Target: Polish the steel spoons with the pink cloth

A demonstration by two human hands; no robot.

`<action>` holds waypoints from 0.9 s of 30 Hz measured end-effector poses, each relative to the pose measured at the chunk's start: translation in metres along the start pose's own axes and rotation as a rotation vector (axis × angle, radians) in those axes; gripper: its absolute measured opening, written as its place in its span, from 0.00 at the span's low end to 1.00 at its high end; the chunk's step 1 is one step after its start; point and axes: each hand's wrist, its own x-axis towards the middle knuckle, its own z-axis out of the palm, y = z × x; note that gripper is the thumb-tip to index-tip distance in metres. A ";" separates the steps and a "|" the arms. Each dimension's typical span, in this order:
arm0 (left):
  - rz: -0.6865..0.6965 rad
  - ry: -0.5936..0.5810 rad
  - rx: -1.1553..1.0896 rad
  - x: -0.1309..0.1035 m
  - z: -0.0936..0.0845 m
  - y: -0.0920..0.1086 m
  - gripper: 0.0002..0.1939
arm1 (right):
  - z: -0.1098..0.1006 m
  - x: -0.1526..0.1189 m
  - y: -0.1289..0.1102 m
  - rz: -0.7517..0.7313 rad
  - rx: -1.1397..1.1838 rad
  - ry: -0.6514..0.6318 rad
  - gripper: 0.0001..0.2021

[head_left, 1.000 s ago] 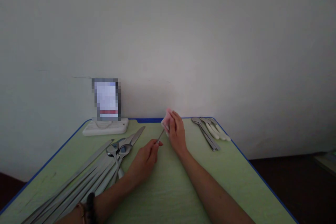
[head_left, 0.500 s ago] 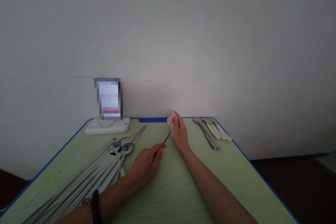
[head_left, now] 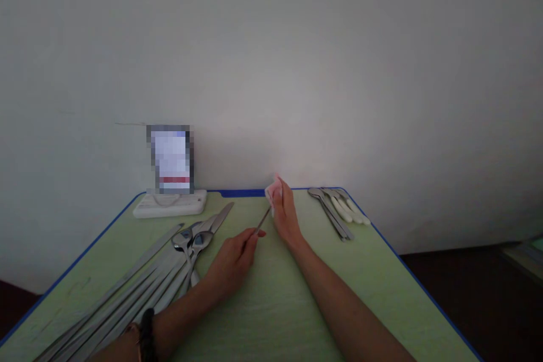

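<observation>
My left hand (head_left: pixel 235 257) is closed around the end of a thin metal piece of cutlery (head_left: pixel 263 220), which slants up and away to the right. Its far end disappears into a folded pink and white cloth (head_left: pixel 274 189), so its kind is hidden. My right hand (head_left: pixel 287 215) grips this cloth around it, fingers pointing up. Left of my left hand lies a pile of metal cutlery: spoons (head_left: pixel 201 241), a knife (head_left: pixel 223 218) and several long handles (head_left: pixel 139 288), partly covered by my forearm.
Spoons (head_left: pixel 328 212) and several white-handled pieces of cutlery (head_left: pixel 341 209) lie at the back right of the green table (head_left: pixel 271 305) with its blue edge. A phone with a blurred screen (head_left: pixel 172 158) stands on a white base (head_left: pixel 169 205) at the back left. Behind is a wall (head_left: pixel 271 68).
The whole view has shifted slightly, so everything sits a little further left. Both hands keep their hold on the cutlery and the cloth, in nearly the same pose.
</observation>
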 end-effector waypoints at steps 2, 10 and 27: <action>-0.026 -0.005 -0.054 0.001 0.000 0.000 0.23 | 0.001 -0.001 0.000 -0.014 -0.060 -0.019 0.25; -0.066 0.026 -0.237 0.004 0.002 -0.007 0.21 | 0.002 -0.006 -0.008 -0.166 -0.273 -0.183 0.24; 0.102 -0.052 0.037 -0.004 -0.002 0.003 0.20 | 0.000 -0.004 -0.001 -0.079 -0.250 0.004 0.14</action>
